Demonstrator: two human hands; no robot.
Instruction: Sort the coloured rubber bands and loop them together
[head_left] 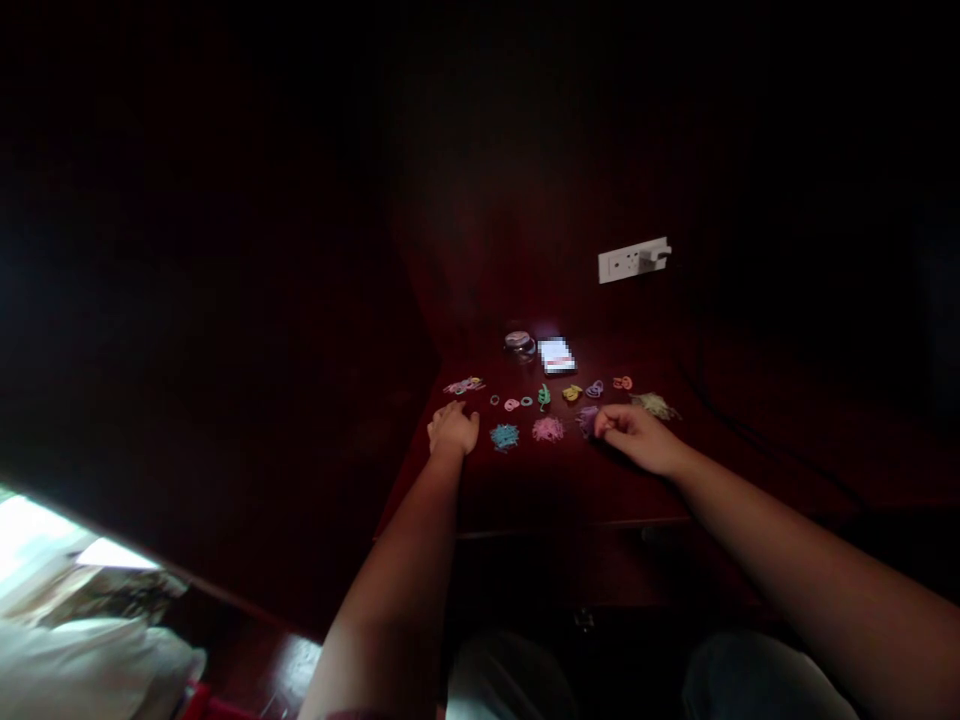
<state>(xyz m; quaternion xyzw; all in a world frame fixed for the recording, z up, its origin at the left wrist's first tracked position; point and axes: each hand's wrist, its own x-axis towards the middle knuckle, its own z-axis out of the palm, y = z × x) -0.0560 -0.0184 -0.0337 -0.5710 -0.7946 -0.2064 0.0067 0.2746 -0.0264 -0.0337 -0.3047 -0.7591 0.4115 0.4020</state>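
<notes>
Right hand at the purple heap

The dark red table is the biggest thing here, and the phone lies toward its back. The right hand is in front of the phone, off to the right. Its fingers are bent and its thumb is close to them, right at the purple heap. I cannot tell if it is pinching any of the thin bits there. The left hand is in front of the phone, off to the left. It lies palm down with its fingers spread, and its grip is let go.

The white wall socket is up behind the phone, to the right, with a white plug in it. The phone's screen glows. A round jar is just left of the phone.

Next come the heaps of thin bits. The pale yellow heap is well to the right of the phone. The purple heap is in front of the phone, a bit right. The pink heap is straight in front of the phone. The blue heap is in front and to the left. The mixed-color heap is farther left of the phone, near the left hand's fingers.

Smallest are the loops, in a row in front of the phone: green loops and pink loops to the left, yellow loops and orange loops to the right.
</notes>
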